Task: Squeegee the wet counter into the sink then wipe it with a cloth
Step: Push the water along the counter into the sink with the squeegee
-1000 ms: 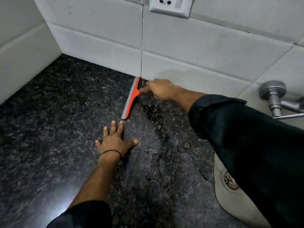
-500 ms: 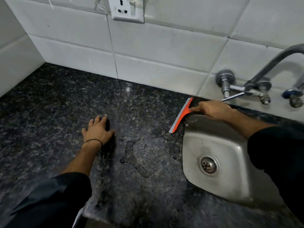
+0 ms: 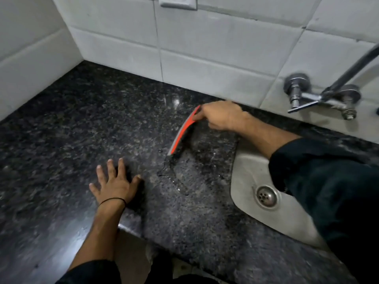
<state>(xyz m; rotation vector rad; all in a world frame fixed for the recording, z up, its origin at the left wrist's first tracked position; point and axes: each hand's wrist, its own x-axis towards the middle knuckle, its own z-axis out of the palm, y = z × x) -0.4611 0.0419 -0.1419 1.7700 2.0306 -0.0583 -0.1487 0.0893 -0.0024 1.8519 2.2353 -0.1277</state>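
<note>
Nearest, the left hand (image 3: 114, 182) lies flat on the dark speckled counter (image 3: 61, 140), fingers spread wide and holding nothing, a thin black band at its wrist. To its right a shallow puddle (image 3: 174, 175) glistens on the stone, left of the steel sink (image 3: 256, 193). Farther back, the right hand (image 3: 222, 117) has its fingers curled tightly around the handle of the orange squeegee (image 3: 182, 132), whose blade slants down to meet the wet counter just beside the sink's left rim. A tap (image 3: 320, 97) juts from the tiled wall beyond.

Dim, soft light; glare on the counter (image 3: 176, 102); edges blurred, bowed.
</note>
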